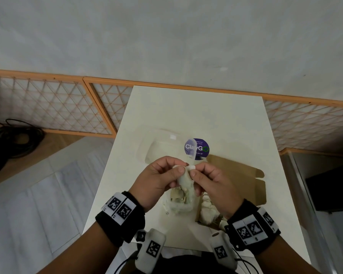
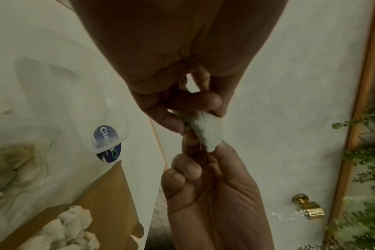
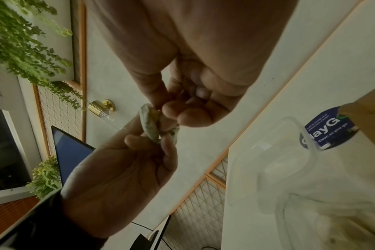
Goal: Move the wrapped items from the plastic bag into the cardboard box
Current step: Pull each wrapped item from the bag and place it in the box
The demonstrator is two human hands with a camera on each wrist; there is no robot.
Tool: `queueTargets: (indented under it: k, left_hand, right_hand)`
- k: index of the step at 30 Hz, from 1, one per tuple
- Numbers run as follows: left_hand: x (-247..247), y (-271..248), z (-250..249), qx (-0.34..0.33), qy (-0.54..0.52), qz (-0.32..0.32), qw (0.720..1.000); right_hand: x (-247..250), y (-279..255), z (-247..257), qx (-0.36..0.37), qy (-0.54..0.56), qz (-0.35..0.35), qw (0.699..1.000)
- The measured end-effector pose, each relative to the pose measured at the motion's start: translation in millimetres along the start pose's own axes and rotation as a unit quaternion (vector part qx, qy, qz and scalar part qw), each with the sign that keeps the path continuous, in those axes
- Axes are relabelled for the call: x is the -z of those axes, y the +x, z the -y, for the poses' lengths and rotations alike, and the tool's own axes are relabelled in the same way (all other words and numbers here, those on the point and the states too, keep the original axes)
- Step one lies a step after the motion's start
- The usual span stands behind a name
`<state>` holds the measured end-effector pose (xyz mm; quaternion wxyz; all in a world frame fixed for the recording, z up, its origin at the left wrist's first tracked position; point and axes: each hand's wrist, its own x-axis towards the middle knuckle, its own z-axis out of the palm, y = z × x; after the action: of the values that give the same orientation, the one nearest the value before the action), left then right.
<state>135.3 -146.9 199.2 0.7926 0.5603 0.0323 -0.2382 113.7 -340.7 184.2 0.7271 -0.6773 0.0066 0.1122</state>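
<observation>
Both hands hold one small white wrapped item above the table. My left hand pinches its left side and my right hand pinches its right end. Below the hands lies the clear plastic bag with more wrapped items in it. The open brown cardboard box sits just to the right, and several white wrapped items lie in its near end.
A clear plastic sheet or tray lies on the white table beyond the hands, overlapping a round purple sticker. Floor drops away at the table's left and right edges. Black cables lie on the floor, far left.
</observation>
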Motion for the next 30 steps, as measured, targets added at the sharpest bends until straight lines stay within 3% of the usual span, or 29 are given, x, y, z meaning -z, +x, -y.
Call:
queueTargets:
  k: [4, 11, 15, 17, 19, 22, 26, 30]
  left_hand:
    - [4, 2, 0, -0.008, 0.01, -0.047, 0.999]
    - [11, 5, -7, -0.02, -0.01, -0.069, 0.997]
    - [16, 5, -13, -0.049, 0.046, -0.097, 0.993]
    - [18, 4, -15, -0.06, 0.049, -0.108, 0.991]
    - [19, 3, -15, -0.064, 0.035, -0.106, 0.992]
    - [23, 0, -13, -0.059, 0.024, -0.105, 0.992]
    - [30, -7, -10, -0.039, 0.026, -0.116, 0.992]
    - [36, -14, -6, -0.027, 0.023, -0.127, 0.991]
  right_hand:
    - [-2, 2, -2, 0.002, 0.004, 0.016, 1.0]
    - [-10, 11, -1, -0.01, 0.011, 0.017, 1.0]
    - [-2, 28, -24, -0.06, -0.083, 0.028, 0.994]
    - [5, 41, -50, -0.083, -0.234, 0.032, 0.968]
    - [8, 52, -76, -0.127, -0.372, 0.087, 0.915]
    - [5, 65, -108, -0.204, -0.469, 0.134, 0.849]
    - [-9, 73, -127, -0.235, -0.489, 0.095, 0.834]
    - [-29, 79, -130, -0.229, -0.554, 0.064, 0.798]
